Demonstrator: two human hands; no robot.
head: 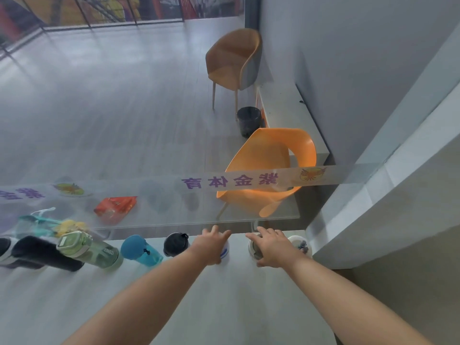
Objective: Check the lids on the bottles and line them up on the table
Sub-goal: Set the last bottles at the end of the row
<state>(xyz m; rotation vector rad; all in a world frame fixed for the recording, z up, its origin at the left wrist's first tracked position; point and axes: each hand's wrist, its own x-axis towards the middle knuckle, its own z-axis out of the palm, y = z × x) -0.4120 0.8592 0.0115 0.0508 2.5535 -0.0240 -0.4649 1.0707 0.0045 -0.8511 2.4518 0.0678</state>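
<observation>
While left hand (211, 245) and right hand (272, 247) cover bottles (225, 253), grips unclear, end cup (298, 241) holds dark bits.

So the counter (224, 307) is a pale, plain slab, and the bottles all sit in one row along its far edge. From the left there's a black-and-white bottle (6, 247) cut off by the frame, a black bottle (47, 253), a green bottle (92, 250), a blue bottle (140, 250) and a black-lidded cup (175, 244). Further right come a white bottle (224, 252) and a grey-topped bottle (253, 247), both mostly hidden, then a white-rimmed bottle (300, 245) near the right end.
</observation>
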